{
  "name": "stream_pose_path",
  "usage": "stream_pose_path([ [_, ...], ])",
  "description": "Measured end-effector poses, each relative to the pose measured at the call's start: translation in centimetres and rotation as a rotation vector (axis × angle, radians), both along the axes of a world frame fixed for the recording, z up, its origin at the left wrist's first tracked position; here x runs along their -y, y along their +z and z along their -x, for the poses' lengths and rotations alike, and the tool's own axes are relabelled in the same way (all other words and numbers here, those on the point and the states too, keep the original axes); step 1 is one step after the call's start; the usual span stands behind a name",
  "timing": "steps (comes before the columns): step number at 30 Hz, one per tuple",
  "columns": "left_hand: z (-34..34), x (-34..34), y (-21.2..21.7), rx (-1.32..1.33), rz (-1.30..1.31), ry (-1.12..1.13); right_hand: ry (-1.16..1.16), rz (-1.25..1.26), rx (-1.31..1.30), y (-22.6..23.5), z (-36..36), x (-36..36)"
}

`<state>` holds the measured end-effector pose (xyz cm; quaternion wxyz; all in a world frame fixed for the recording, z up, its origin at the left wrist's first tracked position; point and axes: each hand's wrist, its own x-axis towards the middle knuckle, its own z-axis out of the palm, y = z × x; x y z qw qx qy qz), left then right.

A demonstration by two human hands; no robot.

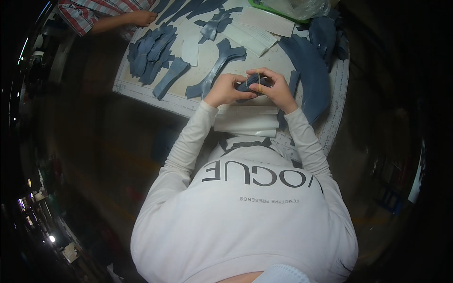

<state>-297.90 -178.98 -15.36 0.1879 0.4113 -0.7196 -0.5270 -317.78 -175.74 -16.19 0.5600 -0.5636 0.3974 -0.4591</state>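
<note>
Above the near side of the table, both my hands hold a small rolled bundle of blue-grey cut pieces (249, 85), which look like leather or similar sheet material. My left hand (225, 89) grips its left end between thumb and fingers. From the other side, my right hand (276, 88) closes on the bundle, with a thin yellowish band (259, 79) looped around it near the fingertips. Just left of my left hand lie long forked blue-grey pieces (218, 66). Under my wrists sit white sheets or strips (247, 120) at the table's edge.
A pile of blue-grey pieces (153, 52) and a single flared stack (171, 78) lie on the left. Large curved pieces (311, 75) cover the right side. Beyond are white papers (250, 37) and a green tray (278, 13) with clear plastic. Another person's hand (143, 18) rests at the far left edge.
</note>
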Motion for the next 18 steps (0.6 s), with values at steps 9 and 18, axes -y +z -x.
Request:
stream_pose_path([
  [9, -4.4, 0.9, -1.5, 0.106, 0.074, 0.063, -0.149, 0.177, 0.002, -4.2, -2.5, 0.9],
  [18, -23.1, 8.2, -6.8, 0.352, 0.216, 0.967, -0.462, 0.059, -1.077, -3.3, 11.1, 4.5],
])
